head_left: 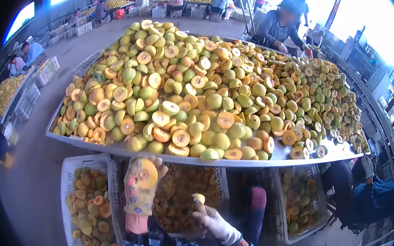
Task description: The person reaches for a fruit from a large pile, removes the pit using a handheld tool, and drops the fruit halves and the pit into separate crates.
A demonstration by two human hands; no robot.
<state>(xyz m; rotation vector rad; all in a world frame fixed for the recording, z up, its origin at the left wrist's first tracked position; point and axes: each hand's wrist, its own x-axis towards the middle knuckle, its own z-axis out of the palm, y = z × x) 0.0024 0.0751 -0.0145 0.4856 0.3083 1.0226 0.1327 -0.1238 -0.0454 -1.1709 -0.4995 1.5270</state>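
Note:
My left hand (142,186), in a patterned glove, is closed round a fruit half (147,174) with its orange cut face up, just below the metal table's front edge. To its right and lower, my right hand (212,220) wears a pale glove and is closed round a small tool (198,198) with a pale rounded tip; its exact form is hard to make out. Beneath both hands stands a crate (222,181) with brownish fruit pieces. Ahead, a big heap of halved green-yellow fruit (209,91) lies on the metal table (170,158).
A white crate of fruit halves (64,196) stands at the left, another crate (286,229) at the right. One person (280,32) works across the table; a gloved co-worker (380,195) sits at the right. More people and crates are farther back.

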